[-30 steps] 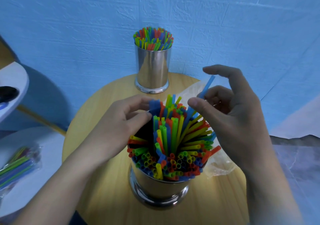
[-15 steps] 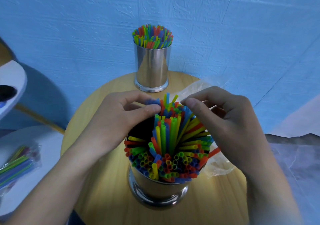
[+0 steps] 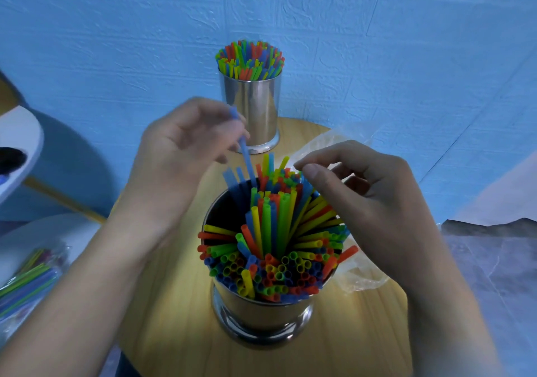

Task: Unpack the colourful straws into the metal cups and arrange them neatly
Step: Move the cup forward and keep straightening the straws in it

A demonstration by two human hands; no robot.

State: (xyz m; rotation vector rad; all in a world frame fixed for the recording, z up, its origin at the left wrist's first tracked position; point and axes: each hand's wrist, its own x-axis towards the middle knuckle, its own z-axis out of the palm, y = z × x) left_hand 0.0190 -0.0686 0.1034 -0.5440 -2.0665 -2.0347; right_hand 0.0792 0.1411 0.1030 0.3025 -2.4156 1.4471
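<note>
The near metal cup point(image 3: 261, 315) stands on the round wooden table point(image 3: 348, 341), packed with colourful straws point(image 3: 279, 243) that lean in different directions. My left hand point(image 3: 180, 155) is raised over the cup's far left rim and pinches one blue straw point(image 3: 245, 155), whose lower end still dips into the cup. My right hand point(image 3: 369, 190) hovers over the right side of the bundle, thumb and fingers curled apart, holding nothing. At the table's far edge a second metal cup point(image 3: 251, 112) holds upright straws point(image 3: 250, 61).
A crumpled clear plastic bag point(image 3: 360, 277) lies on the table behind and right of the near cup. A sealed pack of straws point(image 3: 26, 280) rests on a white surface at the lower left. A blue wall rises behind the table.
My left hand has lifted up and away from the bundle, drawing a blue straw upward. My right hand has loosened its pinch on the straw tops and shifted slightly right.
</note>
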